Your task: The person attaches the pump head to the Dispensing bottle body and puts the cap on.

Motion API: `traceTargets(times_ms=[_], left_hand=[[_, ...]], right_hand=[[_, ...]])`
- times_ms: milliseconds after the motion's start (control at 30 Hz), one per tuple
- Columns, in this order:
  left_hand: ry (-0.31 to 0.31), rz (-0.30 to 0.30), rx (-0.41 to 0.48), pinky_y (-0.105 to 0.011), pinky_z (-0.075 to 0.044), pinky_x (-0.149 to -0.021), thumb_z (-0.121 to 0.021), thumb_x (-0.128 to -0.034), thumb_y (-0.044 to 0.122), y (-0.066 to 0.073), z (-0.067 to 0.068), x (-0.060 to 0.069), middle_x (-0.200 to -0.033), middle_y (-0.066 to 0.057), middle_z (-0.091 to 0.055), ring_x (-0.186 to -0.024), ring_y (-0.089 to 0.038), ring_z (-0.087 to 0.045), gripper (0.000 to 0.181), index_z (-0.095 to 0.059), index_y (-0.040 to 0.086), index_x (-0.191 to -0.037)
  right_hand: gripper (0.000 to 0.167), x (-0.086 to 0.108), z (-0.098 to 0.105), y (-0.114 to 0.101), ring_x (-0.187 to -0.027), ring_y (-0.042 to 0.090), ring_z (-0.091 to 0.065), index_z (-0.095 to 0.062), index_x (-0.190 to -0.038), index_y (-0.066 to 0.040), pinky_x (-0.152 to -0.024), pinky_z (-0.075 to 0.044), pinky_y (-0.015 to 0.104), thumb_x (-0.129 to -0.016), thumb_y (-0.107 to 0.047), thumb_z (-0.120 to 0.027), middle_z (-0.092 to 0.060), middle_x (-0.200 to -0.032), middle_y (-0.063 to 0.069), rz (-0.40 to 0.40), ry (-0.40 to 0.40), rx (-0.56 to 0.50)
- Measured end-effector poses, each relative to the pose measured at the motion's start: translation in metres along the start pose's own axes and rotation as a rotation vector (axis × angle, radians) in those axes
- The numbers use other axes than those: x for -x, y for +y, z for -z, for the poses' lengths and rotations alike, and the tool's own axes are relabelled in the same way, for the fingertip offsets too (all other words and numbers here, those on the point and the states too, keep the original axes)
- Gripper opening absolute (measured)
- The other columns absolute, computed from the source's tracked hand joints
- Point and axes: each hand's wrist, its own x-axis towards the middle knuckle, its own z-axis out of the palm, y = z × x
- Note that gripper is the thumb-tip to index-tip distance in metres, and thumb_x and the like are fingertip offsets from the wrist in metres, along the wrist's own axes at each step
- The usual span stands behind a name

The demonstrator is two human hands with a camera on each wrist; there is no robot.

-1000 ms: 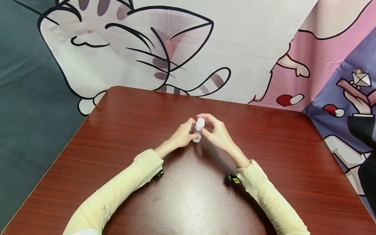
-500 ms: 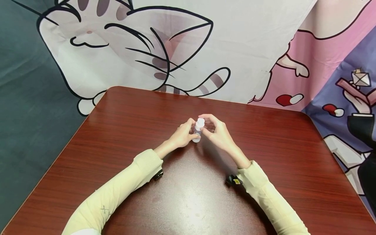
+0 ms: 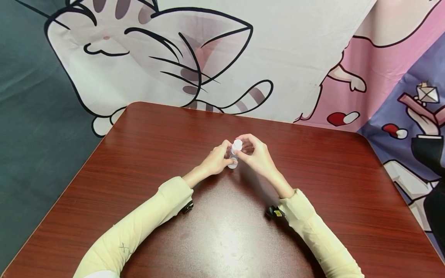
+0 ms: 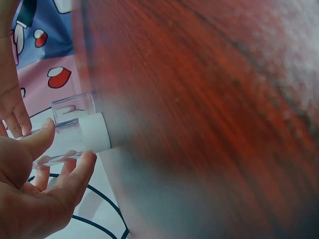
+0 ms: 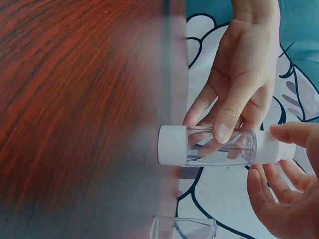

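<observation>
A small clear bottle (image 3: 233,157) with a white base and a stepped white top (image 3: 237,145) stands upright on the table. My left hand (image 3: 214,159) holds its clear body, thumb on the near side and fingers behind. At the bottle's upper end, my right hand (image 3: 259,156) pinches the white top between thumb and fingertips. The right wrist view shows the right thumb and fingers (image 5: 291,133) on opposite sides of this top, and the left hand (image 5: 244,74) around the body. Close by on the table stands a clear, cup-like cap (image 4: 74,107), mostly hidden by the right hand in the head view.
The reddish-brown wooden table (image 3: 146,139) extends widely around both hands. Behind its far edge hangs a cartoon-cat cloth (image 3: 295,58). A dark object (image 3: 436,208) partly shows at the right edge of the head view.
The right thumb has shifted slightly left onto the white top, and the right fingers sit a little differently around it. The left hand and the bottle have stayed in place.
</observation>
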Motion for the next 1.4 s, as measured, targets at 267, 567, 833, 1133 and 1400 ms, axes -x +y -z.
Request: traceTargets(times_ms=[267, 567, 833, 1133, 1400], left_hand=[[0.005, 0.003, -0.018, -0.031, -0.045, -0.075, -0.07, -0.0872, 0.015, 0.0, 0.0, 0.0, -0.093, -0.011, -0.063, -0.086, -0.022, -0.059, 0.036, -0.046, 0.005, -0.112], [0.009, -0.012, -0.012, -0.036, -0.049, -0.082, -0.07, -0.087, 0.015, 0.0, -0.001, 0.001, -0.1, -0.013, -0.066, -0.094, -0.025, -0.063, 0.036, -0.046, 0.004, -0.112], [0.015, 0.002, -0.029, -0.032, -0.046, -0.075, -0.071, -0.0865, 0.017, -0.001, -0.002, 0.0, -0.094, -0.012, -0.064, -0.086, -0.023, -0.061, 0.037, -0.046, 0.005, -0.111], [0.012, -0.004, -0.008, -0.038, -0.049, -0.083, -0.069, -0.0878, 0.013, -0.001, -0.003, 0.0, -0.103, -0.015, -0.067, -0.096, -0.026, -0.064, 0.036, -0.045, 0.004, -0.114], [0.017, -0.005, 0.05, -0.038, -0.051, -0.087, -0.07, -0.0867, 0.011, -0.002, -0.003, 0.002, -0.107, -0.015, -0.069, -0.1, -0.025, -0.066, 0.036, -0.046, 0.005, -0.113]], right_hand=[[0.035, -0.003, -0.002, 0.0, -0.087, 0.026, -0.066, -0.062, -0.112, -0.005, -0.081, -0.054, 0.04, -0.081, -0.009, -0.076, -0.067, -0.097, 0.014, 0.001, 0.007, 0.05], [0.04, 0.001, -0.002, -0.002, -0.103, 0.028, -0.067, -0.057, -0.122, -0.007, -0.087, -0.055, 0.042, -0.084, -0.005, -0.069, -0.064, -0.117, 0.01, 0.067, -0.076, 0.059], [0.042, 0.006, 0.004, -0.009, -0.108, 0.03, -0.065, -0.056, -0.127, -0.008, -0.089, -0.054, 0.041, -0.087, 0.005, -0.058, -0.064, -0.12, 0.016, 0.044, -0.132, 0.024], [0.04, 0.006, 0.007, -0.004, -0.099, 0.023, -0.066, -0.055, -0.127, -0.007, -0.087, -0.055, 0.038, -0.089, 0.004, -0.058, -0.067, -0.107, 0.012, 0.046, -0.105, 0.059], [0.039, 0.005, 0.006, -0.001, -0.094, 0.024, -0.067, -0.056, -0.124, -0.006, -0.085, -0.056, 0.039, -0.087, 0.0, -0.065, -0.067, -0.107, 0.013, 0.027, -0.079, 0.04]])
